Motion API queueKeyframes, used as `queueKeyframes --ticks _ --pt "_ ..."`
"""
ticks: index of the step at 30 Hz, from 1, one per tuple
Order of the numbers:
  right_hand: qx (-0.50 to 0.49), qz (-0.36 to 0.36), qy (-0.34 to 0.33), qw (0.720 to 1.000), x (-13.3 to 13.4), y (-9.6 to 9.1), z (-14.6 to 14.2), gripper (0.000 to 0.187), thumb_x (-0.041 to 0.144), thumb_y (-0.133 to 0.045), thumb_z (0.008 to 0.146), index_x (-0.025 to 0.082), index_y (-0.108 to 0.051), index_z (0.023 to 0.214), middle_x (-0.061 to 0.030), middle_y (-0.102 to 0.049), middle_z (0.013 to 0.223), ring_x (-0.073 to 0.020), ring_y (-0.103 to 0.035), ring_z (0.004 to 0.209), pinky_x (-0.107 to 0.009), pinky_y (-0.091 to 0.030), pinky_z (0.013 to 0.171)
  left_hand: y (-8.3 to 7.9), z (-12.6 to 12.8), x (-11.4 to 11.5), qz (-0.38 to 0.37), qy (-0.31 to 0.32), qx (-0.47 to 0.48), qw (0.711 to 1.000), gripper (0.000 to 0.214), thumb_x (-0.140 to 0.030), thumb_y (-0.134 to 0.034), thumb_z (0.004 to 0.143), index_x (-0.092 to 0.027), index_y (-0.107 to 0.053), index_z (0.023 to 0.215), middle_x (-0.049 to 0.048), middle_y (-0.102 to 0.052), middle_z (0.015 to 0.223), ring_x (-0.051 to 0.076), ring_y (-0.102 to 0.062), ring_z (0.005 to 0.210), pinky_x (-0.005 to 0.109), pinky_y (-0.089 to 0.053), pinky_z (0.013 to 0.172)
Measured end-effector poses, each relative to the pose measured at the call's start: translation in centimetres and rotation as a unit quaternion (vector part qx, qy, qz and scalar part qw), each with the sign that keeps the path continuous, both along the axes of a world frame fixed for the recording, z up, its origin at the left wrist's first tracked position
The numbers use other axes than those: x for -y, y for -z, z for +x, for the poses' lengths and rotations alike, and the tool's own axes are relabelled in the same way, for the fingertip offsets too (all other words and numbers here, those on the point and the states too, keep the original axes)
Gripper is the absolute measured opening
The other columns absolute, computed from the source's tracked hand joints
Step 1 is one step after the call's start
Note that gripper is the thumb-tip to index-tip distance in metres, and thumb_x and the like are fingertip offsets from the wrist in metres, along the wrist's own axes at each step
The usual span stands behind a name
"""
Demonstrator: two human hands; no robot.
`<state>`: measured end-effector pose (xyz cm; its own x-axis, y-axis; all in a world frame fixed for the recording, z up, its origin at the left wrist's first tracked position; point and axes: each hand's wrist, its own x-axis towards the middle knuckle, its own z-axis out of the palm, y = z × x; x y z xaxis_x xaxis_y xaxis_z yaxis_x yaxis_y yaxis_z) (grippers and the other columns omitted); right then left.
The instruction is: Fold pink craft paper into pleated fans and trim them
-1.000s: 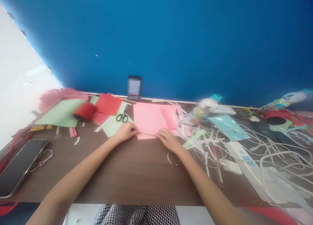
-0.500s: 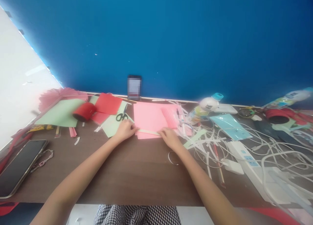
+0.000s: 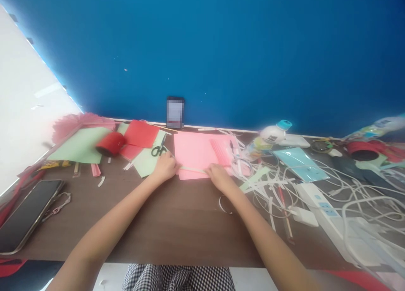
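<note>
A narrow pale paper strip (image 3: 193, 169) stretches sideways across the lower part of a pink sheet of paper (image 3: 193, 149). My left hand (image 3: 166, 168) pinches its left end, fingers closed. At the other end my right hand (image 3: 219, 175) grips the strip between thumb and fingers. Black-handled scissors (image 3: 157, 151) lie just above my left hand, on a light green sheet (image 3: 144, 162). Folded pink paper (image 3: 220, 152) rests on the right part of the pink sheet. My fingertips are partly hidden.
Left are red sheets (image 3: 141, 133), a red roll (image 3: 110, 144) and a phone (image 3: 30, 215). A second phone (image 3: 175, 112) leans on the blue wall. Right are a bottle (image 3: 272, 135), white cables (image 3: 319, 198), a power strip (image 3: 325, 211), paper scraps (image 3: 268, 185) and a blue packet (image 3: 300, 164).
The view has shifted slightly. My left hand's fingers look more curled around the strip's left end, and both hands stay at its ends.
</note>
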<state>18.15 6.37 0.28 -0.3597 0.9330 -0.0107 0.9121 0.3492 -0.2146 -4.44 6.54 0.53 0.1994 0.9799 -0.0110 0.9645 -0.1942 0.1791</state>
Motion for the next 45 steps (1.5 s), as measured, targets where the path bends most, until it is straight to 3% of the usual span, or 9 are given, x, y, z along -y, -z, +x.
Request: queueKeyframes --ticks 7,11,13,15,20,24,32,36,45 --pt "0.031 0.037 0.015 0.999 0.1 1.2 0.1 0.018 0.028 -0.042 0.087 0.012 -0.049 0.083 -0.0057 -0.055 0.07 -0.0164 -0.047 0.063 -0.025 -0.029 0.057 -0.4 0.7 1.1 0.079 0.017 -0.06 0.995 0.028 -0.032 -0.043 0.085 -0.014 -0.056 0.102 0.0143 -0.052 0.104 0.027 -0.047 0.092 0.04 -0.034 0.077" --pt "0.09 0.126 -0.023 0.988 0.8 0.9 -0.2 0.015 0.023 -0.041 0.087 0.013 -0.053 0.088 -0.0091 -0.056 0.078 -0.0207 -0.047 0.073 -0.029 -0.029 0.062 -0.3 1.0 1.4 0.172 0.174 -0.054 0.968 0.029 -0.013 -0.041 0.084 -0.026 -0.054 0.106 0.008 -0.052 0.111 0.023 -0.045 0.1 0.041 -0.029 0.084" --pt "0.101 0.17 -0.053 0.979 1.2 0.4 -0.5 0.016 0.014 -0.041 0.084 0.014 -0.055 0.092 -0.0109 -0.056 0.086 -0.0225 -0.047 0.081 -0.031 -0.031 0.067 -0.2 1.1 1.3 0.177 0.247 -0.059 0.951 0.026 -0.01 -0.041 0.084 -0.024 -0.058 0.097 0.0072 -0.054 0.107 0.022 -0.044 0.101 0.04 -0.028 0.085" --pt "0.091 0.183 -0.094 0.974 1.8 0.0 -1.0 0.024 0.006 -0.041 0.081 0.015 -0.056 0.097 -0.0119 -0.057 0.093 -0.0231 -0.048 0.086 -0.033 -0.033 0.07 -0.2 1.3 1.3 0.173 0.27 -0.072 0.944 0.022 -0.012 -0.041 0.085 -0.021 -0.06 0.09 0.0081 -0.055 0.103 0.022 -0.043 0.1 0.039 -0.028 0.084" --pt "0.01 0.156 -0.163 0.974 2.9 0.1 -2.4 0.048 -0.004 -0.033 0.075 0.012 -0.05 0.117 -0.0134 -0.052 0.12 -0.0227 -0.047 0.107 -0.036 -0.039 0.085 0.0 1.4 1.4 0.161 0.26 -0.087 0.948 0.025 -0.015 -0.036 0.087 -0.019 -0.059 0.096 0.0088 -0.055 0.098 0.02 -0.045 0.092 0.035 -0.029 0.079" --pt "-0.021 0.112 -0.149 0.982 3.5 0.8 -2.5 0.056 -0.006 -0.03 0.071 0.011 -0.047 0.122 -0.0135 -0.047 0.128 -0.022 -0.043 0.118 -0.041 -0.039 0.094 0.2 1.3 1.6 0.156 0.248 -0.072 0.953 0.025 -0.015 -0.035 0.088 -0.019 -0.059 0.094 0.008 -0.054 0.094 0.018 -0.047 0.086 0.033 -0.031 0.077" --pt "-0.031 0.054 -0.123 0.99 3.7 1.0 -0.4 0.081 -0.012 -0.029 0.058 0.019 -0.035 0.132 -0.007 -0.038 0.136 -0.0162 -0.032 0.127 -0.039 -0.035 0.102 1.1 -0.2 1.8 0.211 0.184 -0.054 0.959 0.023 -0.008 -0.041 0.081 -0.016 -0.062 0.076 0.0082 -0.053 0.085 0.019 -0.047 0.082 0.039 -0.03 0.092" --pt "-0.018 0.048 -0.114 0.992 3.9 0.9 -0.2 0.079 -0.012 -0.029 0.058 0.016 -0.036 0.132 -0.0088 -0.036 0.137 -0.0166 -0.031 0.127 -0.038 -0.035 0.102 0.9 -0.2 2.5 0.212 0.176 -0.083 0.958 0.025 -0.006 -0.041 0.08 -0.017 -0.061 0.089 0.0084 -0.055 0.088 0.02 -0.048 0.085 0.044 -0.027 0.095" --pt "0.019 0.059 -0.082 0.995 4.6 0.2 1.4 0.069 -0.009 -0.032 0.063 0.014 -0.044 0.127 -0.0097 -0.043 0.132 -0.0175 -0.037 0.124 -0.035 -0.037 0.102 0.1 0.5 3.1 0.186 0.149 -0.103 0.966 0.026 -0.004 -0.041 0.076 -0.015 -0.063 0.085 0.0103 -0.056 0.084 0.023 -0.05 0.084 0.048 -0.027 0.093"
